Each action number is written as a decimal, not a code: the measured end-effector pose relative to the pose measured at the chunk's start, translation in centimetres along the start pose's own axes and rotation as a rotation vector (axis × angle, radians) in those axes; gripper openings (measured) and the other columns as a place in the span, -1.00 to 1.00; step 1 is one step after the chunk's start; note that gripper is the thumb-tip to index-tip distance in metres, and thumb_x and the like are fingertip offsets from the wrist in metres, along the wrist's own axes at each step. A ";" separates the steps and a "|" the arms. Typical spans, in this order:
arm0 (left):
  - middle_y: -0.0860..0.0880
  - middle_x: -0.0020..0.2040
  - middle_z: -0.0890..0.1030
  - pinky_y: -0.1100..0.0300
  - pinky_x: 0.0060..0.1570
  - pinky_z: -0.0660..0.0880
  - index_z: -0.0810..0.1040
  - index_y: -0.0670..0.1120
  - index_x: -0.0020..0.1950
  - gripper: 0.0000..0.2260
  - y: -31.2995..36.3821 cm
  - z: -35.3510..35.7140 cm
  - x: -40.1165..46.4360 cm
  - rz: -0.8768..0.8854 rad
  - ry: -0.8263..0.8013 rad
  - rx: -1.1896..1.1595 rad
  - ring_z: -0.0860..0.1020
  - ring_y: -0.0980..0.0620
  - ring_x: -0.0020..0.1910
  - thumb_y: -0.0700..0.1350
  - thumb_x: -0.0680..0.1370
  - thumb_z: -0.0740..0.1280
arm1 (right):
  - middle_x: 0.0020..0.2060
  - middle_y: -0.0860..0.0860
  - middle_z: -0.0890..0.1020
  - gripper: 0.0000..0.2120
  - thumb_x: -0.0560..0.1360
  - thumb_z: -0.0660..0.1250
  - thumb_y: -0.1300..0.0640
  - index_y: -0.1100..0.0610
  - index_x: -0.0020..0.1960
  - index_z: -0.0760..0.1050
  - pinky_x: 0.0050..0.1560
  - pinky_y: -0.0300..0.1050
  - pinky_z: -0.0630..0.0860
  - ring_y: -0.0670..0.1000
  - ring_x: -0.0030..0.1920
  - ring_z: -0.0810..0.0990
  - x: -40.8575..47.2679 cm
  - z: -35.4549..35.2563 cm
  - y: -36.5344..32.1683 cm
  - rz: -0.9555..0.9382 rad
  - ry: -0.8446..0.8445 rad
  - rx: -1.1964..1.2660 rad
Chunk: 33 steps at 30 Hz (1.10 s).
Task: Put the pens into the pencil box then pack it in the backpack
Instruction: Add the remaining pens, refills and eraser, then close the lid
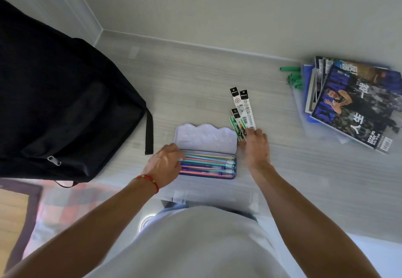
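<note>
The left hand [166,164], a red cord at its wrist, rests at the near-left end of the open pencil box [207,167], fingers curled narrow over the tips of the pastel pens [208,164] lying side by side in the tray; whether it pinches one I cannot tell. The box lid [205,138] stands hinged back, so a knock could tip it shut on the fingers or skid the box across the counter [304,169]. Just right of the box, the right hand [255,147] holds the near ends of several packaged refills [242,112], fanned out; a loose hold could let one slide free, and the long sleeves may not fit beside the pens, keeping the lid from closing. Their black headers carry a small logo, too blurred to read. Far left, the black backpack [65,103] looks zipped, so packing may need it opened first. Far right, a magazine stack [356,103] shows large Chinese characters, including "人生"
</note>
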<state>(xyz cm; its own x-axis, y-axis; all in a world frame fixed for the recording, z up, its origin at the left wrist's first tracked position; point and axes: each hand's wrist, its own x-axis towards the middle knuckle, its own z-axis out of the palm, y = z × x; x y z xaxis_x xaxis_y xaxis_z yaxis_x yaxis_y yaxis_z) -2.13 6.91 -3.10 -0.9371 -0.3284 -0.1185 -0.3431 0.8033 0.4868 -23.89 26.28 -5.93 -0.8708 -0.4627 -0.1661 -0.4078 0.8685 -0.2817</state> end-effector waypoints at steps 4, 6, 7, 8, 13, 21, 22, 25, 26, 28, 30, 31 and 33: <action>-0.04 0.03 0.61 0.06 -0.09 0.64 0.61 -0.06 0.05 -0.87 0.3 -0.1 -0.5 -0.098 0.038 -0.041 0.57 -0.01 -0.05 -0.19 0.54 0.34 | 0.24 0.35 0.55 -0.74 0.59 0.31 0.27 0.34 0.25 0.52 0.18 0.15 0.51 0.32 0.14 0.58 -0.2 0.1 0.3 0.028 -0.036 -0.060; -0.04 0.02 0.62 0.14 -0.13 0.61 0.63 -0.04 0.06 -0.86 0.1 -0.2 -0.6 -0.216 0.078 -0.105 0.57 0.02 -0.11 -0.19 0.54 0.35 | 0.28 0.34 0.55 -0.76 0.62 0.21 0.30 0.30 0.25 0.51 0.16 0.11 0.53 0.29 0.14 0.61 -0.5 -0.1 0.5 0.014 -0.083 -0.111; -0.03 0.02 0.62 0.18 -0.13 0.58 0.63 -0.03 0.05 -0.85 -0.1 -0.4 -0.5 -0.293 0.103 -0.139 0.57 0.03 -0.14 -0.21 0.53 0.34 | 0.25 0.33 0.57 -0.77 0.62 0.21 0.31 0.30 0.23 0.52 0.14 0.11 0.54 0.29 0.13 0.63 -0.6 -0.2 0.5 0.006 -0.088 -0.122; -0.02 0.02 0.62 0.21 -0.12 0.56 0.64 -0.01 0.04 -0.82 -0.2 -0.5 -0.4 -0.369 0.126 -0.170 0.57 0.05 -0.15 -0.24 0.52 0.33 | 0.21 0.32 0.59 -0.79 0.61 0.22 0.30 0.30 0.21 0.52 0.12 0.11 0.55 0.29 0.10 0.64 -0.7 -0.4 0.4 0.012 -0.091 -0.116; 0.01 0.05 0.61 0.22 -0.10 0.54 0.62 0.04 0.04 -0.79 -0.1 -0.9 -0.2 -0.492 0.121 -0.206 0.57 0.04 -0.10 -0.23 0.53 0.30 | 0.15 0.29 0.61 -0.78 0.61 0.26 0.25 0.32 0.20 0.53 0.06 0.08 0.59 0.27 0.08 0.65 -1.1 -0.8 -0.2 0.031 -0.106 -0.157; -0.09 0.03 0.60 0.08 -0.08 0.64 0.60 -0.05 0.07 -0.81 2.8 -0.3 0.4 -0.328 0.111 -0.210 0.58 -0.06 -0.04 -0.26 0.54 0.27 | 0.06 0.20 0.68 -0.78 0.61 0.22 0.36 0.32 0.22 0.54 0.00 0.02 0.65 0.17 0.06 0.70 -0.3 -0.8 -1.0 -0.006 -0.158 -0.284; -0.08 0.04 0.60 0.06 -0.05 0.64 0.60 -0.05 0.08 -0.80 3.1 -0.3 0.5 -0.317 0.106 -0.222 0.58 -0.06 -0.01 -0.26 0.55 0.28 | 0.09 0.22 0.67 -0.76 0.61 0.22 0.36 0.33 0.23 0.54 0.02 0.04 0.63 0.20 0.09 0.69 -0.1 -0.9 -0.9 0.025 -0.167 -0.247; -0.08 0.06 0.59 0.09 -0.05 0.65 0.57 -0.04 0.11 -0.81 3.6 -0.2 0.3 -0.287 0.101 -0.225 0.58 -0.05 0.01 -0.25 0.56 0.29 | 0.23 0.27 0.61 -0.72 0.58 0.24 0.32 0.30 0.27 0.51 0.16 0.05 0.55 0.27 0.21 0.62 0.4 -1.5 -0.2 0.070 -0.174 -0.148; -0.08 0.06 0.59 0.11 -0.06 0.65 0.57 -0.04 0.12 -0.81 3.6 -0.2 0.2 -0.286 0.104 -0.226 0.58 -0.04 0.00 -0.24 0.56 0.30 | 0.20 0.27 0.62 -0.73 0.55 0.26 0.30 0.30 0.24 0.52 0.15 0.04 0.53 0.26 0.19 0.61 0.5 -1.9 0.1 0.060 -0.165 -0.127; -0.08 0.06 0.60 0.13 -0.07 0.64 0.57 -0.05 0.11 -0.81 3.7 -0.4 0.1 -0.287 0.108 -0.233 0.59 -0.04 -0.01 -0.25 0.56 0.30 | 0.05 0.27 0.67 -0.77 0.49 0.31 0.26 0.31 0.12 0.54 0.05 0.03 0.51 0.28 0.07 0.64 0.9 -2.9 0.5 0.020 -0.111 -0.095; -0.08 0.04 0.62 0.11 -0.04 0.62 0.60 -0.06 0.11 -0.79 3.9 -0.7 0.7 -0.283 0.103 -0.227 0.59 -0.04 -0.03 -0.28 0.53 0.29 | -0.04 0.28 0.69 -0.79 0.46 0.35 0.22 0.32 0.04 0.55 -0.02 0.04 0.52 0.29 0.00 0.65 2.1 -4.1 0.6 -0.014 -0.058 -0.089; -0.08 0.04 0.62 0.13 -0.02 0.60 0.61 -0.07 0.11 -0.77 4.0 -0.9 1.3 -0.281 0.102 -0.233 0.58 -0.03 -0.04 -0.29 0.52 0.29 | -0.05 0.28 0.69 -0.78 0.46 0.37 0.21 0.32 0.04 0.55 -0.01 0.05 0.52 0.30 0.01 0.65 3.0 -4.7 0.5 -0.024 -0.043 -0.089; -0.05 0.03 0.63 0.23 -0.04 0.51 0.62 -0.06 0.11 -0.74 4.5 -1.5 2.6 -0.273 0.110 -0.249 0.55 0.02 -0.09 -0.29 0.50 0.28 | -0.02 0.30 0.69 -0.75 0.47 0.39 0.18 0.34 0.07 0.56 0.04 0.07 0.51 0.30 0.06 0.64 5.0 -5.4 0.1 -0.035 -0.039 -0.090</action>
<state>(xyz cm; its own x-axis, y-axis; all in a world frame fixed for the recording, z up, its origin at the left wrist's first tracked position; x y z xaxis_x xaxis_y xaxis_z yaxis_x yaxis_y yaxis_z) -6.00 8.97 0.11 -0.7961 -0.5757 -0.1863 -0.5405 0.5382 0.6466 -29.73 24.98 -1.70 -0.8449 -0.4983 -0.1947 -0.4625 0.8633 -0.2020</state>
